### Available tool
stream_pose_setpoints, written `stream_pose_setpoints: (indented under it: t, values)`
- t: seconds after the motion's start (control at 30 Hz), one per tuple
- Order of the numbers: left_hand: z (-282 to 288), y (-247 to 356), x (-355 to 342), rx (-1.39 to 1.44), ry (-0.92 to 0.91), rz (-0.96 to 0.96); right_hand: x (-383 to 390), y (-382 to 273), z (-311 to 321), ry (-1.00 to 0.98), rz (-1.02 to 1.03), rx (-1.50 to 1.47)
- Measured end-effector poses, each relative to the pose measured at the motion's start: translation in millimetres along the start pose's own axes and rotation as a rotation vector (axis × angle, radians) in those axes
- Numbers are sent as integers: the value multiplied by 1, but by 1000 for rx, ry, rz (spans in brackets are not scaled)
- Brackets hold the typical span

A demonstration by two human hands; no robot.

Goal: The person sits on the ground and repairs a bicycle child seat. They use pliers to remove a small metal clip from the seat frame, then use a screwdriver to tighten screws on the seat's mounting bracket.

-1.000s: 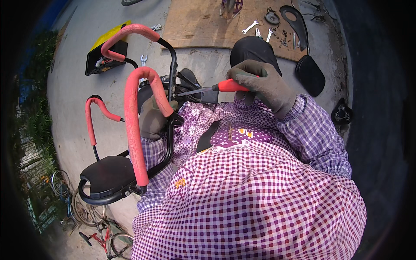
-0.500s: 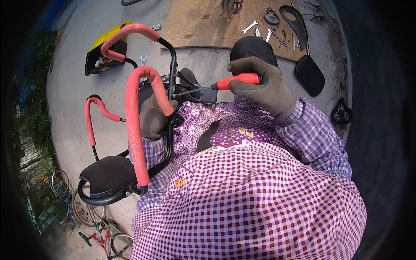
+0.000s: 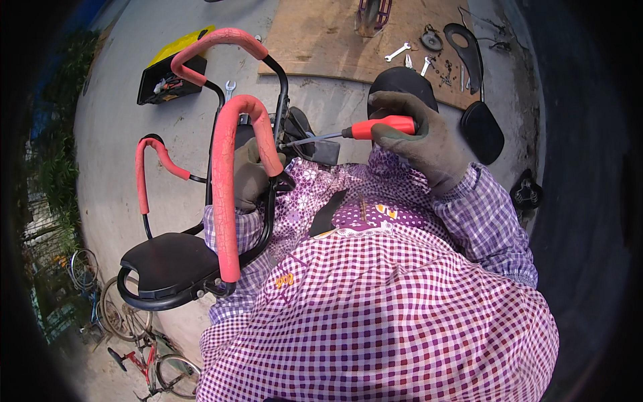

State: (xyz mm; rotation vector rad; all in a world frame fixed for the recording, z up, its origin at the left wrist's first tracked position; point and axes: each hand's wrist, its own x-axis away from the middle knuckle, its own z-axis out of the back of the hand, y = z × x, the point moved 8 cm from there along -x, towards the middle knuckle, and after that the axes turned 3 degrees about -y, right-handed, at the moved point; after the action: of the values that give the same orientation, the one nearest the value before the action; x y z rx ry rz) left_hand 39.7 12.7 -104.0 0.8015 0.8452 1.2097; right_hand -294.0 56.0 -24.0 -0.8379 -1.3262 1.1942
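A child bicycle seat (image 3: 228,194) stands at my left, its black tube frame topped with cracked pink foam bars and a black seat pad (image 3: 167,264). My gloved left hand (image 3: 249,177) is behind one pink bar, closed at the black frame tube; its fingers are partly hidden. In my gloved right hand (image 3: 435,147) is a screwdriver (image 3: 382,127), gripped by its red handle. Its thin shaft points left, and the tip meets the frame tube close to my left fingers.
A wooden board (image 3: 321,47) ahead carries wrenches (image 3: 398,52), pliers and small parts. Black saddle-shaped parts (image 3: 482,132) lie at the right. A black toolbox with a yellow lid (image 3: 171,77) is at the far left. Bicycles (image 3: 151,362) lie at the lower left.
The view has shifted slightly, so seat and hands appear a little further right. The screwdriver is still at the frame tube, and both hands keep their grip.
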Motion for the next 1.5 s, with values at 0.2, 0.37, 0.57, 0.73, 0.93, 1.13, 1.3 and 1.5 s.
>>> stream_pose_setpoints:
  t: [0.2, 0.37, 0.57, 0.73, 0.93, 1.13, 1.3, 1.5]
  values:
    - [2, 3, -2, 13, 13, -32, 2, 13, 11, -71, -222, 65]
    - [3, 1, -5, 27, 21, -70, 5, -3, 0, 32, 145, 4]
    - [3, -19, -5, 49, 44, -145, 11, 27, 7, -155, -418, 59]
    - [6, -6, -10, 56, 91, -277, 5, 3, 4, -13, 38, 59]
    - [3, 22, -7, 57, 20, -88, 4, 14, -1, -55, -142, -108]
    - [7, 37, -5, 21, 35, -85, 6, 15, 7, -61, -196, -7]
    - [10, 48, -1, -1, 43, -94, 5, 5, 2, 18, 102, -61]
    - [12, 63, 0, -30, 49, -99, 4, 28, 9, -193, -329, -124]
